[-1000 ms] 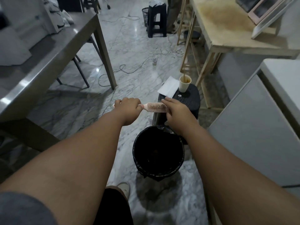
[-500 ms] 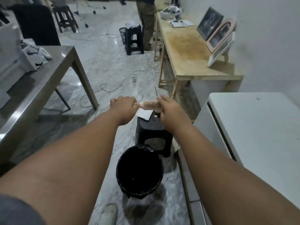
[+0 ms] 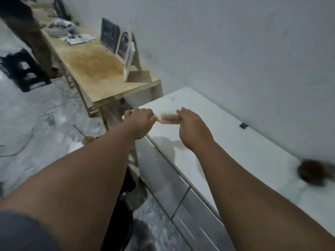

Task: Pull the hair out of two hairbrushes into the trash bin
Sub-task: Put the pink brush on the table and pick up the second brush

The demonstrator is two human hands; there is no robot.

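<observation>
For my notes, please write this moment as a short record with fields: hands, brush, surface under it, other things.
left hand: closed around the handle of the brush
right hand: fingers at the far end of the brush head
brush: pink, bristles up, held level
surface below: white cabinet top
other things: dark blurred object on the cabinet, right edge; wooden table behind

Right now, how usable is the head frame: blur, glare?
Head view: motion blur throughout, worst on the dark object at the right edge, unidentifiable; pink hairbrush and both hands, left hand, right hand, stay readable; soft sheen on the white countertop; wide-angle bending.
</observation>
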